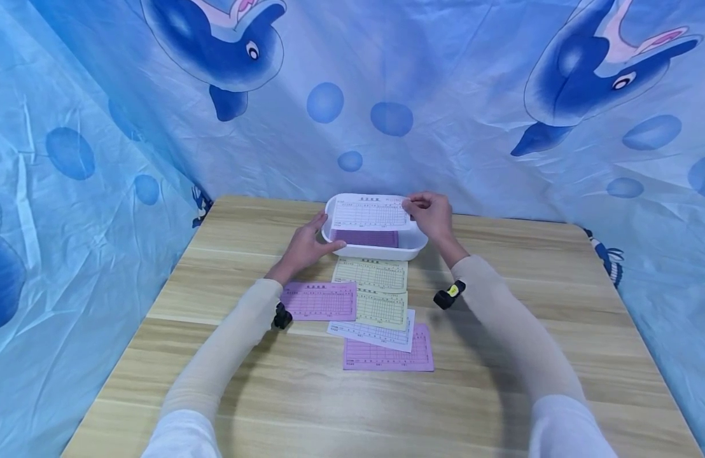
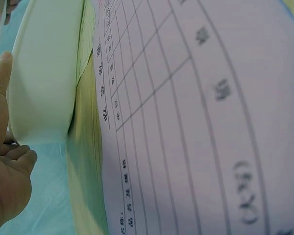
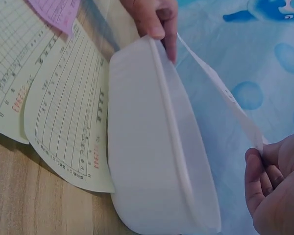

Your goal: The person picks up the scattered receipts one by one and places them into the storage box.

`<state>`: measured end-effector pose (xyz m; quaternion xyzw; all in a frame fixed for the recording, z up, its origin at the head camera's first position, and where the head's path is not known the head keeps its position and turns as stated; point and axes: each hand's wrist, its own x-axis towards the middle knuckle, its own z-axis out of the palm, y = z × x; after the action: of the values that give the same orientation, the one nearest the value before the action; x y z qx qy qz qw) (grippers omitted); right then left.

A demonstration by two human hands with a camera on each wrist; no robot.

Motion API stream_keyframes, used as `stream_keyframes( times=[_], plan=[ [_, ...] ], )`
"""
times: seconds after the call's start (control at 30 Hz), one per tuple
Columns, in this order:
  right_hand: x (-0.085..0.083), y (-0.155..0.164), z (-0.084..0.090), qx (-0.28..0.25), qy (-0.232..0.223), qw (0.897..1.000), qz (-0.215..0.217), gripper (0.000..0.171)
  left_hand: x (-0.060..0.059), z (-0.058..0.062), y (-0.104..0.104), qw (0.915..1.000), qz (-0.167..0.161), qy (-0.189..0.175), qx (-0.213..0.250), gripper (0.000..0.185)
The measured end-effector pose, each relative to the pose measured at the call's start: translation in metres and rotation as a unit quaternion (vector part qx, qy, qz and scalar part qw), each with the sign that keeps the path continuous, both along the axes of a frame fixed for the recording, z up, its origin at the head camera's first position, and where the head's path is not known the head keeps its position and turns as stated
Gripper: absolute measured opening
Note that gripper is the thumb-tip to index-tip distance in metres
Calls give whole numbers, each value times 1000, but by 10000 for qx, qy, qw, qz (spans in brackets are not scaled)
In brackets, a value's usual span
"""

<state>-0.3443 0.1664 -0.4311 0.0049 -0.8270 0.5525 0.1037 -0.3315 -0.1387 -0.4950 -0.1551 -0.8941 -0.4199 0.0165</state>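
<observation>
Head view: right hand (image 1: 433, 216) pinches a white form (image 1: 368, 213) over the tub (image 1: 412, 245); one purple form (image 1: 365, 238) lies inside, five remain on the table (image 1: 501, 356). Left-wrist view: left hand (image 2: 5, 161), fingers relaxed, touches the tub's left side. Right-wrist view: form hangs above the rim.

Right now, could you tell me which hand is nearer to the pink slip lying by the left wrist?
Left. The left hand rests against the white tub, just beyond the pink slip; the right hand pinches a white slip above the tub, farther away.

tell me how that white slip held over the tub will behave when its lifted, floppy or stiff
Likely floppy: the white slip bows between the right hand pinching one corner and the white tub rim. Probably very light, since a fingertip pinch carries it. Looks thin, so it may crease.
</observation>
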Motion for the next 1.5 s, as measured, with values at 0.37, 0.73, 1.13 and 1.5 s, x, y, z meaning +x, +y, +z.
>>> stream_keyframes(
  times=[0.37,0.73,1.13,1.5],
  plan=[
    [-13,-8,-12,246,-395,9989,-26,20,3,3,0,10000,-31,1,-11,110],
    [-19,-18,-17,520,-792,9955,16,18,5,6,1,10000,-8,-69,-17,106],
    [-23,-24,-23,912,-870,9918,186,19,5,6,1,10000,-19,-41,-52,106],
    [-25,-26,-26,1369,-869,9864,268,21,4,5,1,10000,-35,-52,-27,108]
  ],
)
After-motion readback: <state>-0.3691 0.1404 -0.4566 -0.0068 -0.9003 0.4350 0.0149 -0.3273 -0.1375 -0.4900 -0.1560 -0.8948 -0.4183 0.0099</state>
